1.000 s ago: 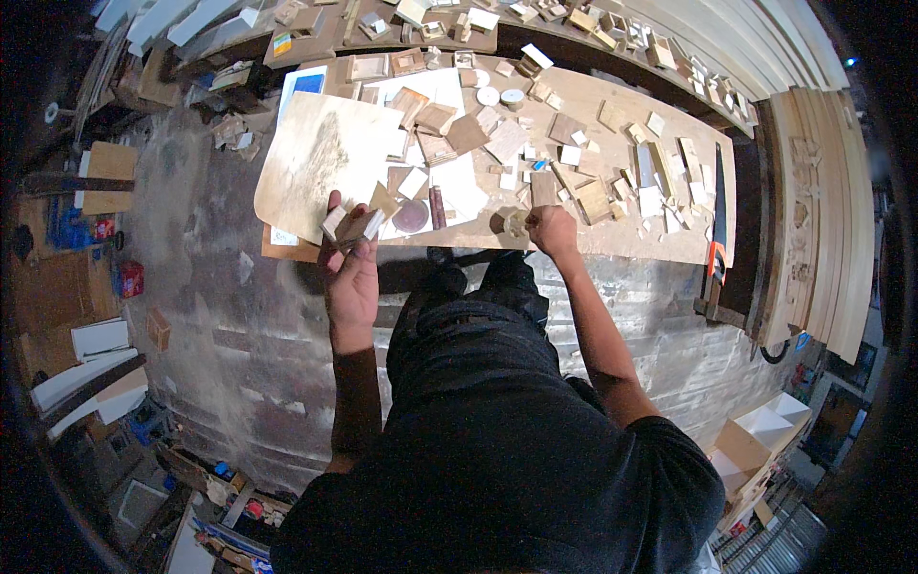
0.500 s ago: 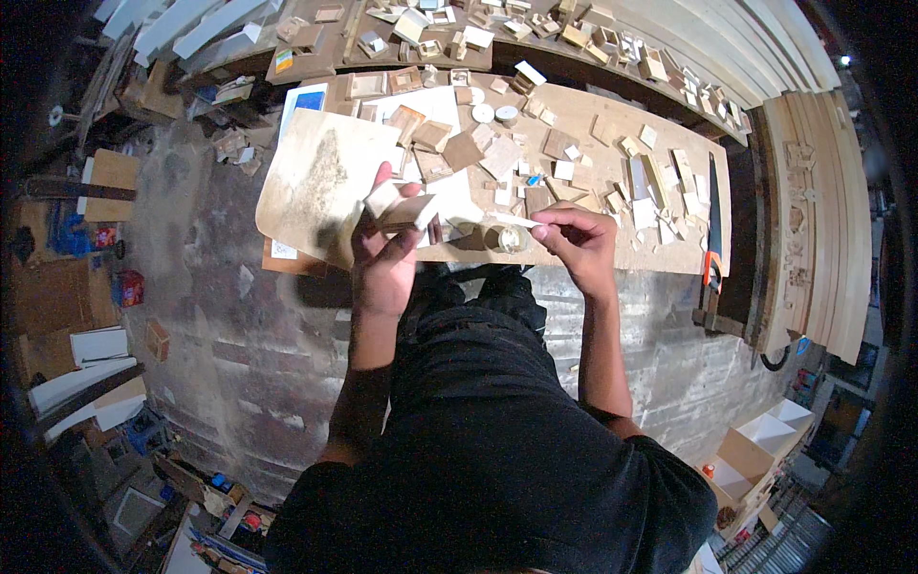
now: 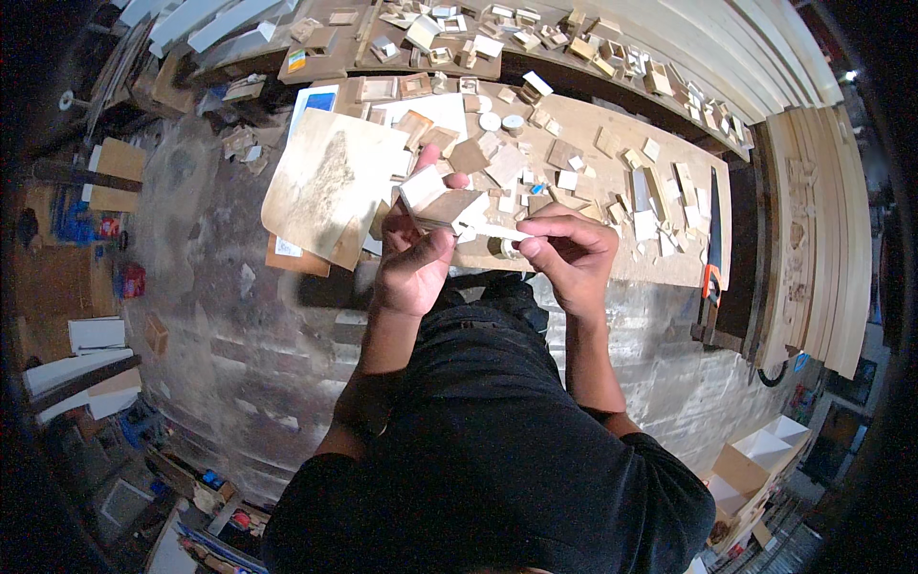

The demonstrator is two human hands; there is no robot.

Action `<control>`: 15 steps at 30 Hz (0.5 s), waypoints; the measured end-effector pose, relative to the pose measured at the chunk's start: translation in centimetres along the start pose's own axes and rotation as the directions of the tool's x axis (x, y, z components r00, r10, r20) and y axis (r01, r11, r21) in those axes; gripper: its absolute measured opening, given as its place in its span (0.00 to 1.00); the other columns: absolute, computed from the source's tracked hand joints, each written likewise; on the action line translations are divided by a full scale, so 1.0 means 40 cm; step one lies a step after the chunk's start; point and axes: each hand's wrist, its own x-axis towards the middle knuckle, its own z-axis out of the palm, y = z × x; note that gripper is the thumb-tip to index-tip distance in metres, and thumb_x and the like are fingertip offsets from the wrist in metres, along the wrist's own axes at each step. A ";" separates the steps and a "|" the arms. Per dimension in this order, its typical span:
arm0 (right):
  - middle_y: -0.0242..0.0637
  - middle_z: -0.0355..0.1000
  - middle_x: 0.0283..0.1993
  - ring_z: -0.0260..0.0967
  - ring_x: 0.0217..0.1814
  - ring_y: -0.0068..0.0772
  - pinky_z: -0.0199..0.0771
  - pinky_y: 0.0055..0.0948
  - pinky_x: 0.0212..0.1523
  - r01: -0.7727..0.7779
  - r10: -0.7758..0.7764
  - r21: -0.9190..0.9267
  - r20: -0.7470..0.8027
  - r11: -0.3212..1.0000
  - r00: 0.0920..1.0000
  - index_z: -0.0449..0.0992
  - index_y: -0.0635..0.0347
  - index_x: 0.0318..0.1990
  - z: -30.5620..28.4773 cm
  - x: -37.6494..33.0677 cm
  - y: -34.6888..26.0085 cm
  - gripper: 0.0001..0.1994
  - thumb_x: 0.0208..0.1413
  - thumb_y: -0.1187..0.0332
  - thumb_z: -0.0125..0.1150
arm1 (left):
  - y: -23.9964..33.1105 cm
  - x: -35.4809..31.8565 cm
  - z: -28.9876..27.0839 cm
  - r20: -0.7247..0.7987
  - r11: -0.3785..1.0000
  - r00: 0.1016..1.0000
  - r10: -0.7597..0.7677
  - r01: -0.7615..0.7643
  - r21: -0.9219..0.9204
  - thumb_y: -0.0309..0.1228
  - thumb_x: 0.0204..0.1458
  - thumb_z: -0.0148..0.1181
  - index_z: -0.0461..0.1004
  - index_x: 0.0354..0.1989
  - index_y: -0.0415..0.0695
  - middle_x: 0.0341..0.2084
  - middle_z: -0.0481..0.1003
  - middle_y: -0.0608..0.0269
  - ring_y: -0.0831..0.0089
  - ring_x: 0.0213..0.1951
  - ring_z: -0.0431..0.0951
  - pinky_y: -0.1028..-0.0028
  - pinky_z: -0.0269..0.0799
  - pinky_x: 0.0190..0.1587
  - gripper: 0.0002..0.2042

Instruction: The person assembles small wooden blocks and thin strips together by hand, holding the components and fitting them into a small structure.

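Note:
My left hand [image 3: 413,273] grips a small angled wooden piece [image 3: 446,209], which looks made of pale and brown boards joined together; it is held above the near edge of the workbench. Between the thumb and fingers of my right hand [image 3: 576,253] is a thin pale stick [image 3: 499,231]. Its far end reaches the right edge of the wooden piece; whether they touch, I cannot tell. Partly hidden behind the stick and my right hand, a small round pot [image 3: 499,248] stands on the bench.
Many small wooden blocks and offcuts lie over the bench board [image 3: 564,115]. At left is a stained thin plywood sheet [image 3: 325,182]. A handsaw [image 3: 713,239] with an orange handle lies at the right edge. Small boxes [image 3: 421,33] crowd the back shelf; long planks [image 3: 822,239] stand at right.
My left hand has moved right with the wooden piece, and my right hand has come slightly left. The stick's end now reaches the piece, where before there was a gap.

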 end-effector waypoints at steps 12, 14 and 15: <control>0.33 0.76 0.25 0.61 0.18 0.13 0.58 0.16 0.18 -0.296 0.323 0.174 -0.155 0.939 0.934 0.80 0.66 0.32 0.045 -0.049 -0.004 0.08 0.60 0.69 0.61 | -0.014 -0.028 0.022 0.050 1.000 0.999 0.013 -0.013 -0.010 0.24 0.45 0.66 0.41 0.72 0.36 0.58 0.68 0.52 0.64 0.62 0.66 0.62 0.55 0.67 0.47; 0.32 0.76 0.24 0.61 0.17 0.13 0.57 0.16 0.18 -0.330 0.368 0.202 -0.199 0.922 0.908 0.80 0.65 0.32 0.045 -0.054 -0.005 0.09 0.60 0.69 0.61 | -0.012 -0.034 0.030 0.045 1.000 0.999 0.003 -0.003 -0.011 0.24 0.45 0.66 0.41 0.72 0.35 0.58 0.68 0.52 0.64 0.62 0.66 0.62 0.55 0.67 0.47; 0.32 0.75 0.24 0.60 0.17 0.13 0.57 0.16 0.18 -0.321 0.369 0.228 -0.210 0.919 0.905 0.80 0.65 0.32 0.043 -0.056 -0.003 0.09 0.60 0.68 0.61 | -0.012 -0.036 0.034 0.043 1.000 0.999 -0.003 0.003 -0.012 0.24 0.45 0.66 0.41 0.72 0.35 0.58 0.68 0.52 0.64 0.61 0.67 0.62 0.55 0.67 0.47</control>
